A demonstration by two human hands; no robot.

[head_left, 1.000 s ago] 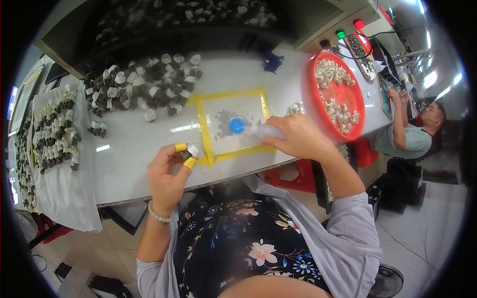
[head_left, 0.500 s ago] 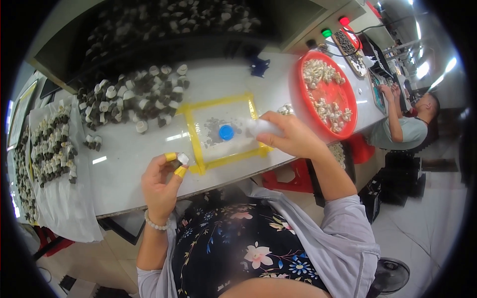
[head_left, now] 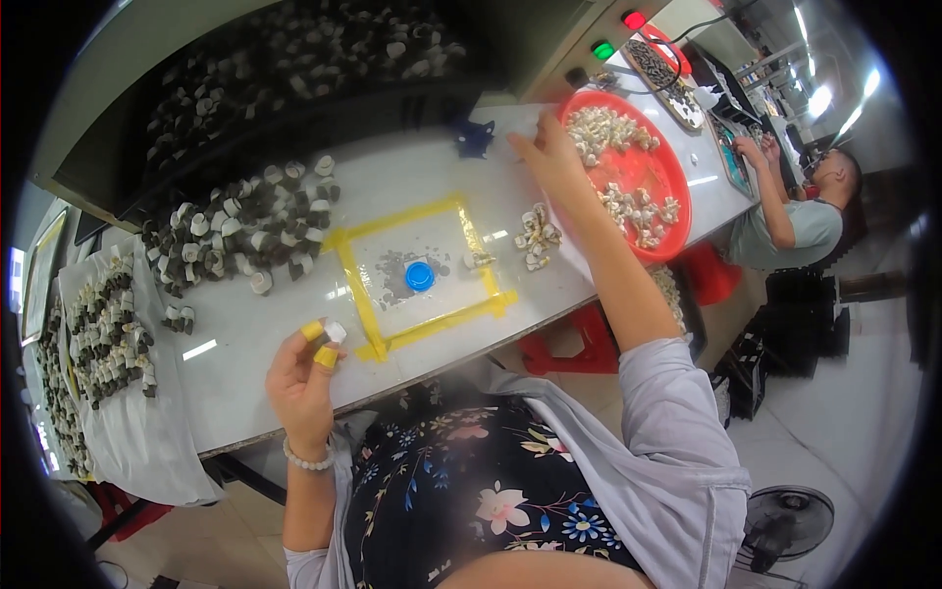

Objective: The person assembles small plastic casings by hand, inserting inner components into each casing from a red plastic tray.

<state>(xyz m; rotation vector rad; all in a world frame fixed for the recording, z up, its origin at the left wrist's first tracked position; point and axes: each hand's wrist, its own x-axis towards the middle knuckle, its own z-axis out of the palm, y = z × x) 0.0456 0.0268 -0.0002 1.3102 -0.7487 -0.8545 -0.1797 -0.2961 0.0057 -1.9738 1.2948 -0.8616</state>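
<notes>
My left hand (head_left: 302, 381) is closed in a pinch over the near table edge, with yellow covers on thumb and forefinger. Between those tips sits a small white-topped piece (head_left: 335, 332). To its right, a blue round cap (head_left: 419, 276) rests on wet-looking spots inside a yellow tape frame (head_left: 366, 312). My right hand (head_left: 555, 162) reaches far across the table, beside the red round tray (head_left: 677, 177) and right of a dark blue crumpled thing (head_left: 475, 139). Its thumb and forefinger are apart; nothing shows between them. The white bottle cannot be made out.
Many black-and-white pieces (head_left: 235, 231) lie at the far left. More stand in rows on a white sheet (head_left: 172, 412). Small whitish pieces (head_left: 538, 236) lie left of the tray. A co-worker (head_left: 790, 221) sits at the right. A fan (head_left: 785, 525) stands at lower right.
My right hand has moved from the tape frame to the far side of the table, and the white bottle no longer shows in it. My left hand keeps its small piece.
</notes>
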